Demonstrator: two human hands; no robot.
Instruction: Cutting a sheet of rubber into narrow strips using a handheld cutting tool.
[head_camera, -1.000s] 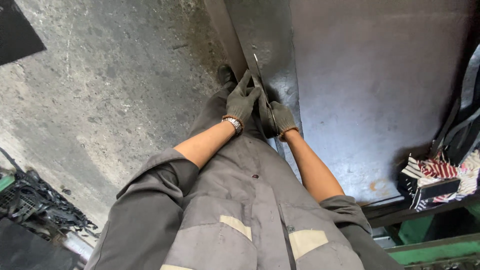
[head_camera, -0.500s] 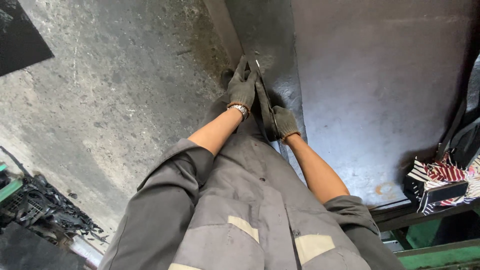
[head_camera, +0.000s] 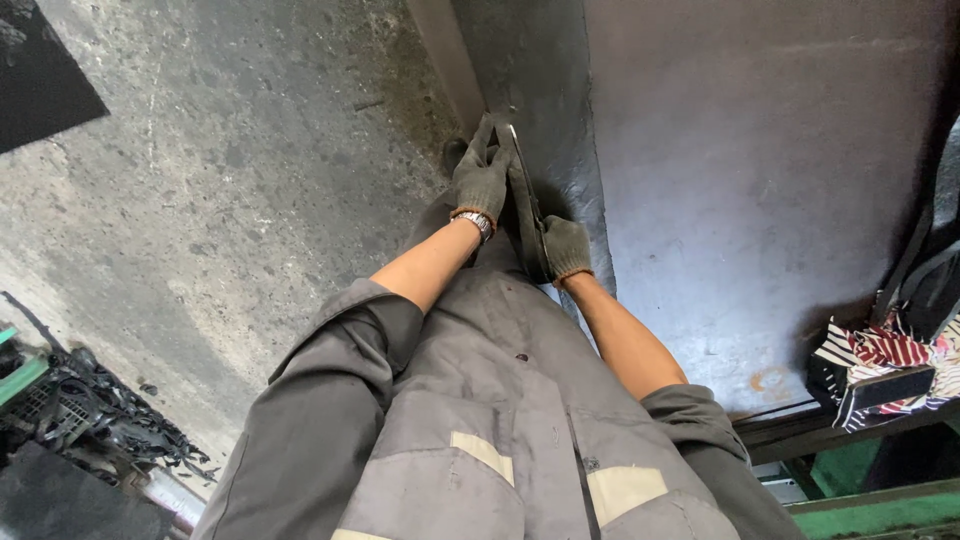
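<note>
Shears (head_camera: 522, 190) | left hand (head_camera: 482, 180) higher on blade | right hand (head_camera: 566, 247) unmoved

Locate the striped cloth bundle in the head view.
The striped cloth bundle sits at the far right edge of the head view, on a dark ledge by the lower right corner of the big metal sheet, well right of the gloved right hand.

- The rough grey concrete floor (head_camera: 230, 190) fills the left side.
- A big flat sheet of dark grey metal (head_camera: 760, 200) lies on the right, with a rusty orange spot near its close edge.
- A pile of black scraps (head_camera: 95, 420) lies on the floor at the bottom left.
- A flat black mat (head_camera: 40, 75) lies on the floor at the top left corner.
</note>
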